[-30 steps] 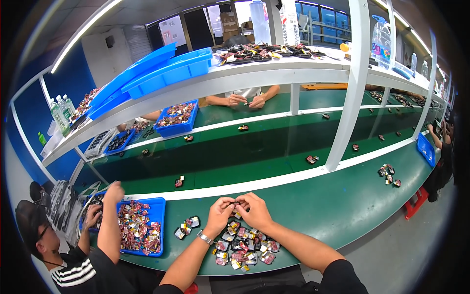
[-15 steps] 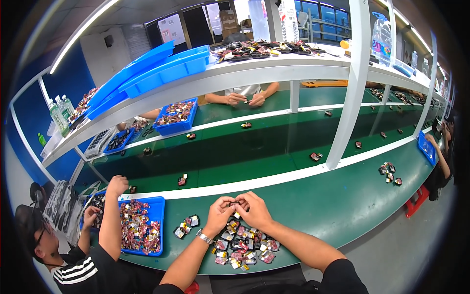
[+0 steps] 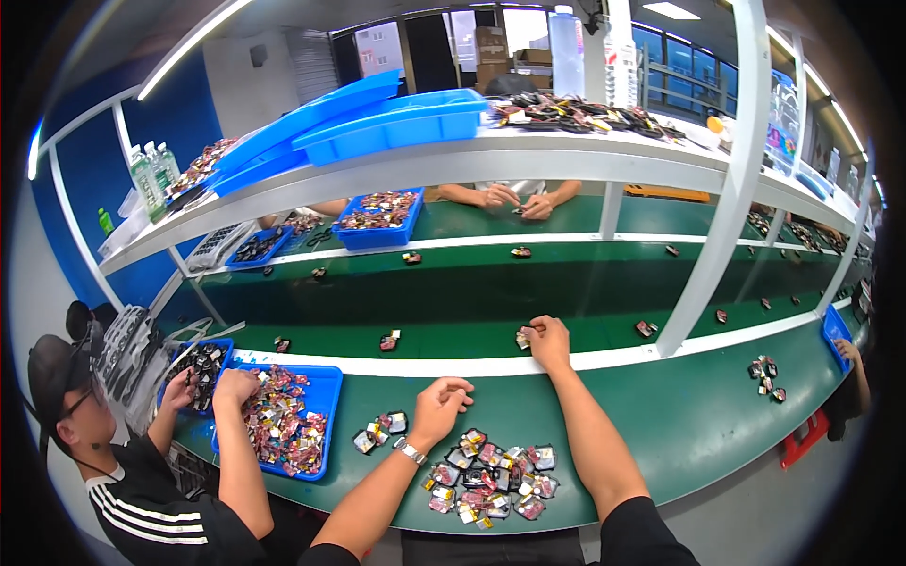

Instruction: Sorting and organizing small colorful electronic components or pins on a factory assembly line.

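While the left hand (image 3: 444, 407) hangs over the green table (image 3: 623, 415) with its fingers loosely curled and parted, the right hand (image 3: 549, 341) reaches across the white rail (image 3: 481, 365) along the table's far edge, its fingertips at a small module (image 3: 524, 338). Whether they grip it or only touch it cannot be made out, since they cover part of it.

On the shelf (image 3: 604, 165) beyond, one bottle (image 3: 620, 71) carries a white and red label, and slim bottles (image 3: 146, 179) at the left end wear green ones; the printing is too small to make out. The person's dark sleeves are cut off at the lower edge of view. At the table's left end, a co-worker's hand (image 3: 236, 385) dips toward a blue tray (image 3: 326, 415), its fingertips hidden.

By the table's near edge lies a pile of modules (image 3: 491, 476), rounded black shells with silvery, yellow and reddish parts. A smaller cluster (image 3: 379, 430) sits left of it, just beside the left forearm, and another (image 3: 767, 377) toward the table's right end. The tray is smooth plastic, heaped with tangled reddish pieces; a metal-banded watch (image 3: 410, 451) circles the left wrist.
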The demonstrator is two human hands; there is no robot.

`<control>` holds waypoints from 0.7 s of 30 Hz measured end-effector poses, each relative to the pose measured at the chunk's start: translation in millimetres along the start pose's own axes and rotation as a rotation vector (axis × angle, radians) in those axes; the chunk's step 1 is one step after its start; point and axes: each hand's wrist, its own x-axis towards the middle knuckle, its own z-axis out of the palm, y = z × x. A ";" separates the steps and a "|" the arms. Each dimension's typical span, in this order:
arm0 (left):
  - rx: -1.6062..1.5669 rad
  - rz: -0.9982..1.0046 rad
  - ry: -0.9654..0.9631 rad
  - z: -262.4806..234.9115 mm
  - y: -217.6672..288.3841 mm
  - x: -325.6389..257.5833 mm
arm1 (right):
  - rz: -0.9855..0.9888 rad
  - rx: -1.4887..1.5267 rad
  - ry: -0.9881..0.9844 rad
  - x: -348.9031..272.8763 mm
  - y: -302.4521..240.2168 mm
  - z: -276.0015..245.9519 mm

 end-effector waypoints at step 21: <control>0.520 0.621 0.030 -2.3 -4.6 -2.7 | -0.320 -0.447 -0.760 -19.5 -199.3 194.2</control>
